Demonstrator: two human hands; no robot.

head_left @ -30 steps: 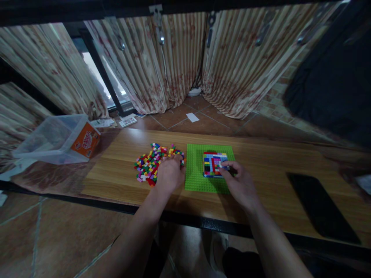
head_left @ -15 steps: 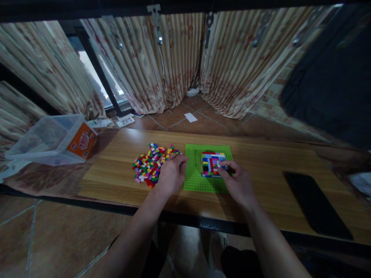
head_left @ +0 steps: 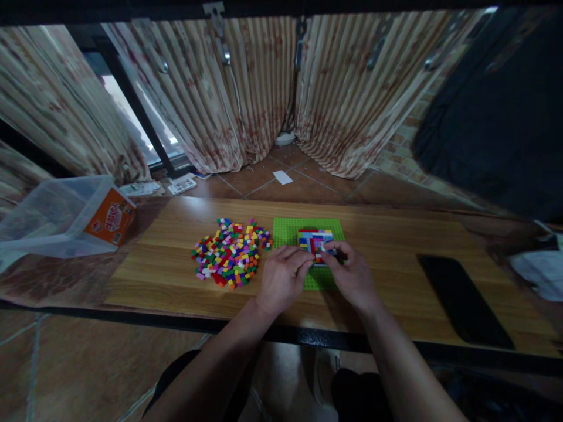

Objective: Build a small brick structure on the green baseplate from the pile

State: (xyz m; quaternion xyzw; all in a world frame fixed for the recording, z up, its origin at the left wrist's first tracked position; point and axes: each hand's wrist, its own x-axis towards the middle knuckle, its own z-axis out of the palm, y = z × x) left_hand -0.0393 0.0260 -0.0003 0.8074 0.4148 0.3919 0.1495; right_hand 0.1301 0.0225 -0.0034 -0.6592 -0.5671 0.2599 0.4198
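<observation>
Green baseplate lay under the fingertips in the head view, and the block of coloured bricks stood on it, partly hidden by them. The left hand had fingers and thumb drawn together at its near side; the right hand curved at its right side. Whether either grasped a brick, I could not tell. Left of the fingers spread loose bricks, and farther a clear bin. Wooden tabletop stretched rightwards to a black slab; its dark front edge ran beneath the forearms. White characters on the bin's orange label were too small to read.
</observation>
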